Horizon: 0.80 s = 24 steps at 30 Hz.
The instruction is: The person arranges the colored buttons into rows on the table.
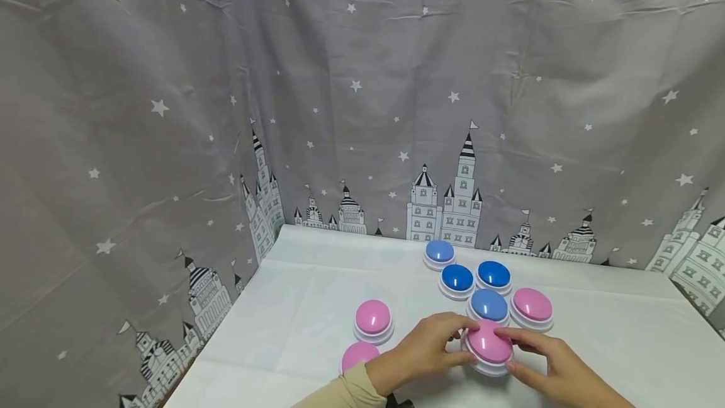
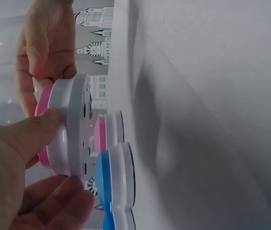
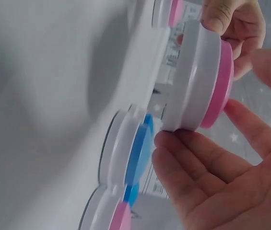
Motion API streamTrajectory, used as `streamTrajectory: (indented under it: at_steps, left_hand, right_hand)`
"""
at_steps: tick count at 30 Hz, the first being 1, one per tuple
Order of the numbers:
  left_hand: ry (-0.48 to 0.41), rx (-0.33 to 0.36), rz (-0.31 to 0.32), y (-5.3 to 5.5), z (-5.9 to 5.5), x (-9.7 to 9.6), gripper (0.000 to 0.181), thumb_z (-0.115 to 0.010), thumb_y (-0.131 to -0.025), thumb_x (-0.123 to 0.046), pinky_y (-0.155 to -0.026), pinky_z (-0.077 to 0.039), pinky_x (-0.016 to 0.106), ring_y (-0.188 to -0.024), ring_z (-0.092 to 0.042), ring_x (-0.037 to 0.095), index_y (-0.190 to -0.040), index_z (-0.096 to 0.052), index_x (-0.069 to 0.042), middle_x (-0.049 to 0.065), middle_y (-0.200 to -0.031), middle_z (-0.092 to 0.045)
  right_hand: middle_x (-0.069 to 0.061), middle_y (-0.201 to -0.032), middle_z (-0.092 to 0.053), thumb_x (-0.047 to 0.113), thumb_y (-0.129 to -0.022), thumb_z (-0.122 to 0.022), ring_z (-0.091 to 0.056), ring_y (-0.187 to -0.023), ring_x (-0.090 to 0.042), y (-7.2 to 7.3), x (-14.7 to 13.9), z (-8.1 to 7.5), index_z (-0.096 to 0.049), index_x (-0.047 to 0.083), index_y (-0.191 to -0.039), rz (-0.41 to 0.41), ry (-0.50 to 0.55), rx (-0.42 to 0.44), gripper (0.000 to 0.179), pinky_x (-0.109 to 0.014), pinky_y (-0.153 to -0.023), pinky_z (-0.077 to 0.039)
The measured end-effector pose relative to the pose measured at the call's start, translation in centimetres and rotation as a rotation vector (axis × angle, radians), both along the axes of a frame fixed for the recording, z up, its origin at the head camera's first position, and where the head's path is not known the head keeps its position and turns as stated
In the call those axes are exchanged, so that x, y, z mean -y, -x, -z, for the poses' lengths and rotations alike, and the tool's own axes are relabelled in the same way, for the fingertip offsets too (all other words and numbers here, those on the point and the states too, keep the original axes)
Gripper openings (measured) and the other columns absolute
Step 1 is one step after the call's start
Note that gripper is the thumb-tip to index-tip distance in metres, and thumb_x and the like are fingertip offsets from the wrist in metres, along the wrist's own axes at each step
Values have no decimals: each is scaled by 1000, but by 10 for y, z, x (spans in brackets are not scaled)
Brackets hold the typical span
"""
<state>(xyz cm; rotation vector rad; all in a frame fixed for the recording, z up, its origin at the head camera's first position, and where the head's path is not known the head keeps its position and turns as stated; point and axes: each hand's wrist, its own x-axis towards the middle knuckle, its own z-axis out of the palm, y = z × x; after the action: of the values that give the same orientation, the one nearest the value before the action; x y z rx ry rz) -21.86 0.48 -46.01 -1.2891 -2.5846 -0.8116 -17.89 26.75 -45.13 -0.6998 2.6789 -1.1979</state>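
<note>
A pink push button (image 1: pixel 490 342) with a round dome and white base is held above the white cloth. My left hand (image 1: pixel 421 348) grips it, thumb and fingers on the base, as the left wrist view shows. Against its other side rest extended fingers of my right hand (image 1: pixel 546 361); in the right wrist view that thumb stands apart from the button. The button's white base (image 2: pixel 73 127) shows its underside holes in the left wrist view. Just beyond stands a light blue button (image 1: pixel 489 305), with another pink button (image 1: pixel 532 304) to its right.
Behind them stand two dark blue buttons, one (image 1: pixel 457 277) left of the other (image 1: pixel 494 274), and a second light blue button (image 1: pixel 439 251). Two pink buttons lie at left, one (image 1: pixel 373 317) fully visible, one (image 1: pixel 359 354) partly behind my arm. A grey castle-print curtain (image 1: pixel 362 112) hangs behind.
</note>
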Motion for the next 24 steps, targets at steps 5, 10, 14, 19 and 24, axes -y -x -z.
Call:
streamTrajectory:
  at_steps: [5,10,14,19,24]
  left_hand:
    - [-17,-4,0,-4,-4,20,44,-76,-88,-34,-86,-41,9,-100,-57,-1,-127,-63,-19,-12,-119,-65]
    - [-27,1,11,-8,-4,39,45,-77,-87,-34,-89,-42,11,-102,-59,1,-127,-63,-18,-11,-120,-66]
    - [-37,63,12,-9,-1,52,44,-76,-88,-34,-89,-44,13,-103,-58,1,-128,-63,-19,-12,-121,-65]
    - [-42,124,18,-11,0,69,44,-75,-89,-36,-90,-47,19,-104,-57,1,-128,-63,-21,-14,-121,-64]
    - [-50,55,52,-10,2,87,44,-76,-87,-36,-91,-46,17,-104,-59,3,-126,-63,-19,-12,-121,-65]
  right_hand:
    - [-5,-141,-55,37,-94,-67,-51,-125,-44,-2,15,-3,-55,20,-140,-23,44,91,51,-60,-87,-50]
    - [-2,-142,-54,39,-93,-68,-51,-126,-40,-4,28,-3,-53,27,-141,-60,52,118,52,-57,-88,-51]
    - [1,-141,-55,42,-92,-68,-53,-125,-35,-6,37,0,-53,31,-140,-90,41,92,51,-54,-88,-52]
    - [7,-140,-55,44,-92,-67,-54,-125,-29,-7,47,2,-51,35,-142,-137,33,83,53,-54,-90,-51]
    - [9,-141,-54,47,-92,-66,-52,-127,-28,-9,59,3,-48,38,-143,-155,12,78,55,-53,-92,-50]
